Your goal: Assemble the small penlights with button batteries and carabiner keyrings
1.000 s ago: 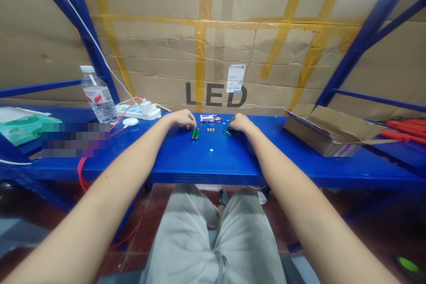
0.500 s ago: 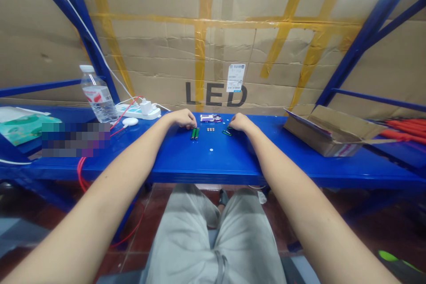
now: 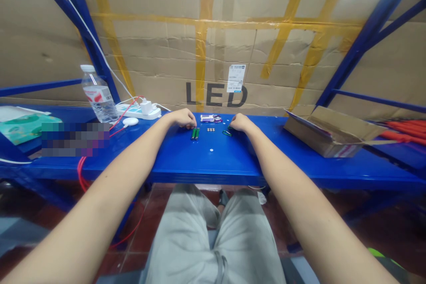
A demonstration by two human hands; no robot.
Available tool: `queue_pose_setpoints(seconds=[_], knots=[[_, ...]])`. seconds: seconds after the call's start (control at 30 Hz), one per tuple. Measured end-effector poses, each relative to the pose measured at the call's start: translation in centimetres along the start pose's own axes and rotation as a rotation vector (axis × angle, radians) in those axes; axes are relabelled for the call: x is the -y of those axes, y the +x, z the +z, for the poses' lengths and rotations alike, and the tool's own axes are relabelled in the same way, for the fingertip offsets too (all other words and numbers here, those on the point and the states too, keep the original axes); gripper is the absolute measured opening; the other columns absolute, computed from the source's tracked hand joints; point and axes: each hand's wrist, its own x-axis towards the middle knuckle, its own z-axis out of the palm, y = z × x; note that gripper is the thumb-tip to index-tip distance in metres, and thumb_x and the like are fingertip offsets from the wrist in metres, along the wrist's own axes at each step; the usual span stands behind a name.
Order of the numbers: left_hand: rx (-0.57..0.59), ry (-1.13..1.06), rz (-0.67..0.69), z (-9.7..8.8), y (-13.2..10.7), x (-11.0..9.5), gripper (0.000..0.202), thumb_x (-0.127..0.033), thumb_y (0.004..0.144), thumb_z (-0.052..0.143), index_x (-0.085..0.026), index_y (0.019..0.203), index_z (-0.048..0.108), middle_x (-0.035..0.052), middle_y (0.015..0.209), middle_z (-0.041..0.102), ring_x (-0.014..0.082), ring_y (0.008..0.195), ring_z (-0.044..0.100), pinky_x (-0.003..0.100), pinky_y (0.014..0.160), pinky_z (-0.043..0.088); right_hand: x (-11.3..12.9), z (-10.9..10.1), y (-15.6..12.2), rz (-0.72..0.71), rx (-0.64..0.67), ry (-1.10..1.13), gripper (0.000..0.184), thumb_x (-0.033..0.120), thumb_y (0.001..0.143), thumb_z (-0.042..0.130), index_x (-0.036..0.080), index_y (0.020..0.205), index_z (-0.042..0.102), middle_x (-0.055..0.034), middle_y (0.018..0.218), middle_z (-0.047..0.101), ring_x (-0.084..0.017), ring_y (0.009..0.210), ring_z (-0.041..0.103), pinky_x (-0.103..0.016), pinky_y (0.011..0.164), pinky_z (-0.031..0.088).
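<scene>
Fingers curled together, my left hand rests on the blue table with its fingertips at the far ends of a few small green metal tubes lying side by side. My right hand is closed over a bit of green at its fingertips, which looks like a carabiner; one green carabiner lies just in front of it. Between the hands sit small round silver button-like pieces in rows. Behind them is a bundle of shiny purple and silver rods. A white dot marks the table nearer to me.
An open cardboard box stands at the right, beside orange-red items. To the left are a water bottle, a white power strip with cables, and a green tissue pack. A large cardboard sheet rises behind the table.
</scene>
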Motion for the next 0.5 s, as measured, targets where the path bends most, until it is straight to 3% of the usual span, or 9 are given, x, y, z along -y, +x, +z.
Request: queue_pose_setpoints(seconds=[0.3,0.5], knots=[[-0.226,0.003,-0.165,0.5,0.9,1.3,0.005,-0.018,0.064,0.064,-0.016,0.064,0.069,0.0078,0.065,0.07,0.0154,0.054,0.058,0.028,0.052,0.044,-0.5,-0.5,-0.1,-0.027,0.014,-0.044,0.014,0.016,0.071,0.069,0.013,0.084,0.072,-0.0124,0.085,0.073,-0.021,0.072,0.065,-0.027,0.062,0.046],[-0.269,0.021,-0.22,0.7,1.2,1.6,0.004,-0.015,0.064,0.063,-0.015,0.065,0.067,0.0094,0.066,0.07,0.016,0.052,0.059,0.028,0.052,0.046,-0.8,-0.9,-0.1,-0.059,0.108,-0.016,0.005,0.016,0.069,0.069,0.014,0.073,0.069,-0.0066,0.069,0.068,-0.017,0.062,0.06,-0.027,0.059,0.045]])
